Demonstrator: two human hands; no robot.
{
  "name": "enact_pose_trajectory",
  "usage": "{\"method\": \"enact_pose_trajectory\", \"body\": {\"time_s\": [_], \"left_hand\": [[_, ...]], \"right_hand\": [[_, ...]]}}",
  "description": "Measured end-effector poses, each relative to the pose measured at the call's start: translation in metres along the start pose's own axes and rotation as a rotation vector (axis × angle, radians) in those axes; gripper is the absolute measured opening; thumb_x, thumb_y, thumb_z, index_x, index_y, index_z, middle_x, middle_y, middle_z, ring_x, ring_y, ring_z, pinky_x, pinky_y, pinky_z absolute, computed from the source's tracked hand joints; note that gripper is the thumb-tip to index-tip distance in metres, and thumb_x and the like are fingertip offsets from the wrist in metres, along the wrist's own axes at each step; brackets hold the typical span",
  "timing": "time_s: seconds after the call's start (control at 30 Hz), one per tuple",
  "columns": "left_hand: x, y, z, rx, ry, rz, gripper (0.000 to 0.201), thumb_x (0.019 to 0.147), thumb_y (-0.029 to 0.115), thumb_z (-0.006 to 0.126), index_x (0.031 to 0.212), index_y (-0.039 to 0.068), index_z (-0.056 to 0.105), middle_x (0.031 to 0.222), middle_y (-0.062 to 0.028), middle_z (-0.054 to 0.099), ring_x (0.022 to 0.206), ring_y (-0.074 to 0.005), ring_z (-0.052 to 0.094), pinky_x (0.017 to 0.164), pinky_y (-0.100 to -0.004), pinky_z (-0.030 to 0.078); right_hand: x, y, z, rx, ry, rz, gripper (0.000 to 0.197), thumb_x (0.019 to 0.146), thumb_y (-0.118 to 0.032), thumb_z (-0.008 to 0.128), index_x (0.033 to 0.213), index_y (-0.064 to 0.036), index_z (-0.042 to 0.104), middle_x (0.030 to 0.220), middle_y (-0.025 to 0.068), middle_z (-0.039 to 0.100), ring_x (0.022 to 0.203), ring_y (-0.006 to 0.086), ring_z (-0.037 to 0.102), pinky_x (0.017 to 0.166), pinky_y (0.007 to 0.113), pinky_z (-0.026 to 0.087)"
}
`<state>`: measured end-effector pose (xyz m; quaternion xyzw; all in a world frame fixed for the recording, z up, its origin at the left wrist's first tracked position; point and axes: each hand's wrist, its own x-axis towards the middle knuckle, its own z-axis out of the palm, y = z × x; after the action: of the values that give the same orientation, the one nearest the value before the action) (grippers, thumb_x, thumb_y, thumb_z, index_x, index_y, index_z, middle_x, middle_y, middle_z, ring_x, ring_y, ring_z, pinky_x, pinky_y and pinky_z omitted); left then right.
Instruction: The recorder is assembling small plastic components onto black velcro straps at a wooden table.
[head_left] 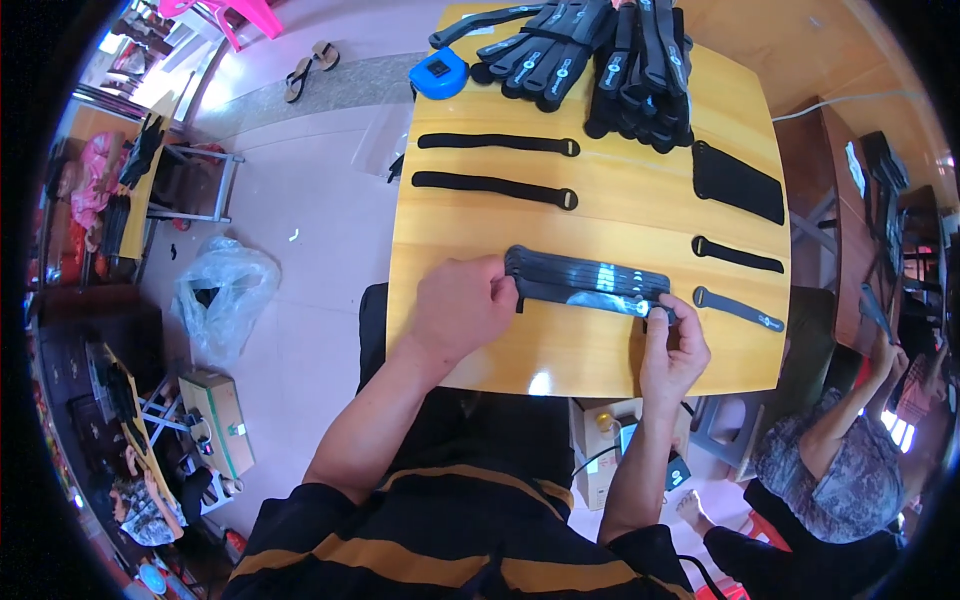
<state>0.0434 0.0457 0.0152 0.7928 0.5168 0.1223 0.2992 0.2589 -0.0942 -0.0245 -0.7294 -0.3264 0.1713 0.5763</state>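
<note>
A flat stack of dark grey hook-and-loop straps (590, 274) lies across the near half of the yellow table, lettering on its upper face. My left hand (458, 305) is closed on its left end, thumb against the near corner. At the right end, my right hand (678, 352) pinches the near edge between thumb and fingers. Beyond the stack, two black straps with end rings, a farther one (498, 142) and a nearer one (495, 188), lie side by side. Right of my right hand are a short grey strap (738, 309) and a short black strap (738, 254).
A black rectangular piece (740, 183) lies at the table's (470, 360) right side. Bundled grey straps (640, 85) and a blue tape measure (438, 73) occupy its far end. A clear plastic bag (228, 300) sits on the floor at left. At right, another person (835, 470) handles a strap.
</note>
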Motion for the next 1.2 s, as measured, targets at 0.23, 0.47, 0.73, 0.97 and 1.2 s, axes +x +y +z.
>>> {"method": "enact_pose_trajectory", "body": {"time_s": [0.23,0.47,0.73,0.97,1.2], "left_hand": [[0.007,-0.006,-0.003,0.051,-0.067,0.059,0.021,0.085,0.021,0.062,0.071,0.005,0.065,0.066,-0.0169,0.064,0.066,-0.0394,0.065,0.062,-0.0496,0.051],[0.006,-0.006,-0.002,0.022,-0.079,0.039,0.021,0.085,0.021,0.062,0.07,0.005,0.064,0.065,-0.0162,0.063,0.065,-0.0388,0.063,0.061,-0.049,0.049],[0.008,-0.007,-0.002,0.028,-0.069,0.068,0.021,0.085,0.019,0.063,0.069,0.005,0.063,0.065,-0.0159,0.063,0.065,-0.0385,0.063,0.061,-0.0487,0.05],[0.007,-0.006,-0.002,0.011,-0.035,0.094,0.02,0.083,0.018,0.065,0.068,0.004,0.063,0.064,-0.0169,0.062,0.062,-0.0379,0.062,0.058,-0.0465,0.049],[0.008,-0.005,-0.002,0.031,-0.046,0.103,0.018,0.082,0.017,0.065,0.069,0.005,0.065,0.066,-0.0169,0.064,0.065,-0.038,0.064,0.062,-0.0474,0.05]], "right_hand": [[0.004,-0.008,-0.006,-0.311,0.019,-0.124,0.019,0.087,-0.005,0.073,0.105,-0.0008,0.072,0.085,0.0103,0.07,0.075,0.0175,0.065,0.07,0.03,0.053],[0.008,-0.014,-0.005,-0.391,0.007,-0.104,0.013,0.085,-0.006,0.073,0.098,-0.002,0.072,0.085,0.0119,0.071,0.074,0.0231,0.065,0.07,0.034,0.052],[0.012,-0.012,-0.004,-0.388,0.025,-0.117,0.01,0.084,-0.005,0.072,0.092,-0.0008,0.071,0.08,0.0126,0.069,0.068,0.0243,0.065,0.067,0.036,0.052],[0.014,-0.009,-0.002,-0.391,0.067,-0.148,0.009,0.083,-0.005,0.072,0.09,-0.0002,0.07,0.075,0.0116,0.067,0.063,0.0231,0.063,0.064,0.035,0.051],[0.015,-0.01,-0.006,-0.483,0.05,-0.114,0.006,0.084,-0.008,0.071,0.087,-0.0026,0.069,0.074,0.0119,0.066,0.063,0.0259,0.065,0.063,0.037,0.051]]}}
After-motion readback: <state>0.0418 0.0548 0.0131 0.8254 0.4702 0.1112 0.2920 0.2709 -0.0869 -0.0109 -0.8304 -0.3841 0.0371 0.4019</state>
